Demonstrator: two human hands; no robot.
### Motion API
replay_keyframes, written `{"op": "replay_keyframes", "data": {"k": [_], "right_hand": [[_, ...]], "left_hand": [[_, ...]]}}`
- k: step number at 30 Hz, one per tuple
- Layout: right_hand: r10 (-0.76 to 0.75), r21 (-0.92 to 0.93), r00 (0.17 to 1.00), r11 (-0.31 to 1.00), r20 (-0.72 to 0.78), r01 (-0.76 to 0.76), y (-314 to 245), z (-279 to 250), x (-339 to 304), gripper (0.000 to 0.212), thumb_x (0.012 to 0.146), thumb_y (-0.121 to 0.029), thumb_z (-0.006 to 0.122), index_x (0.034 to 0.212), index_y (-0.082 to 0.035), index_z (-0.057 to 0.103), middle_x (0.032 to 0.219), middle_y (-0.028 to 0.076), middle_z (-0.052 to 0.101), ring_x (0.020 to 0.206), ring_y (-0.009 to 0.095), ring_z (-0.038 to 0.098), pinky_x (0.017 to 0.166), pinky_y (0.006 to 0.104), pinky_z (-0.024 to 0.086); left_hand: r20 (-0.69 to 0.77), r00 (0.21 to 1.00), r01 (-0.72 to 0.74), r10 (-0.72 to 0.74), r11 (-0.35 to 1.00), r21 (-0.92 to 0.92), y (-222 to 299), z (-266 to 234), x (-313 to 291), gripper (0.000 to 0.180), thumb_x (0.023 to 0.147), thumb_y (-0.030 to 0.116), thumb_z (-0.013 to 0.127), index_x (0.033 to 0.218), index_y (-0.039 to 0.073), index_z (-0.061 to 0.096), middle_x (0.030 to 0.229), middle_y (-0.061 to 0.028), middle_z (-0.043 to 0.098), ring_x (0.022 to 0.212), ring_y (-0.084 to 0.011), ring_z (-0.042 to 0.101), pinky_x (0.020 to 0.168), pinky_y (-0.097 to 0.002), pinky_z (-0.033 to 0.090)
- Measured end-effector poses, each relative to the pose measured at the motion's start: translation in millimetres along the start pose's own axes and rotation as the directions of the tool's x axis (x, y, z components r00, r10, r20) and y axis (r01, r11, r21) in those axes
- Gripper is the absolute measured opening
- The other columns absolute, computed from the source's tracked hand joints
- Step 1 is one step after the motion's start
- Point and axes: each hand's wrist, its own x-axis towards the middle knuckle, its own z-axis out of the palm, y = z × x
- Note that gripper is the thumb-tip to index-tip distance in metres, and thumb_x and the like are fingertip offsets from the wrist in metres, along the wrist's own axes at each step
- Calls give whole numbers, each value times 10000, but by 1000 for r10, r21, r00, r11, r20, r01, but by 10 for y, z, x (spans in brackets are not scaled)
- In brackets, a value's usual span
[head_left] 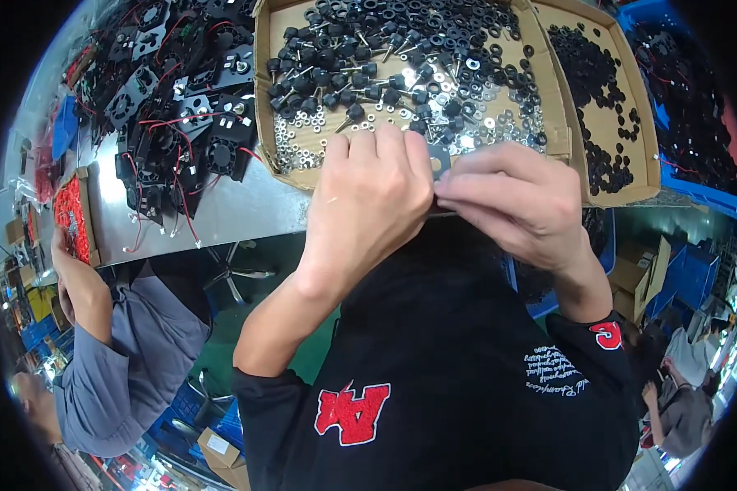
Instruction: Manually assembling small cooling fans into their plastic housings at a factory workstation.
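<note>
My left hand is closed, its fingers curled at the front edge of a cardboard tray. A flat grey metal piece with a hole pokes out beside its index finger, mostly hidden by the hand. Right next to it my right hand pinches with thumb and fingertips at the same spot; what sits in that pinch is too small to make out. Behind both hands the tray holds black knobs with metal screws, black rings and small silver nuts and washers.
Black fan assemblies with red wires are heaped on the metal table to the left. At right stand a second box of black rings and a blue crate. A co-worker's arm reaches to a box of red parts.
</note>
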Motion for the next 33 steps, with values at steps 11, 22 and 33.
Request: {"op": "replay_keyframes", "data": {"k": [11,22,33], "right_hand": [[-102,-24,993,995,-57,101,120,80,-29,249,713,24,793,952,-24,742,890,94,687,750,235,656,660,303,525],[534,564,843,679,60,-470,-117,146,-200,476,796,-31,763,1244,6,607,1110,91,620,990,145,607,865,268,498],[642,733,731,378,234,-566,-188,198,-192,408,827,26,753,1211,64,620,1136,91,656,1013,134,639,910,289,514]], "left_hand": [[0,1000,16,-16,999,-37,16,13,-7,137,741,145,629,750,56,526,714,-71,507,641,-216,546,606,-341,414],[20,998,52,-52,998,-27,23,-38,11,227,693,193,686,792,62,528,745,-63,499,664,-214,546,607,-346,411],[155,949,307,-275,920,-243,179,-318,-106,583,666,226,739,1130,-44,513,950,-180,532,847,-352,581,720,-417,465]]}}
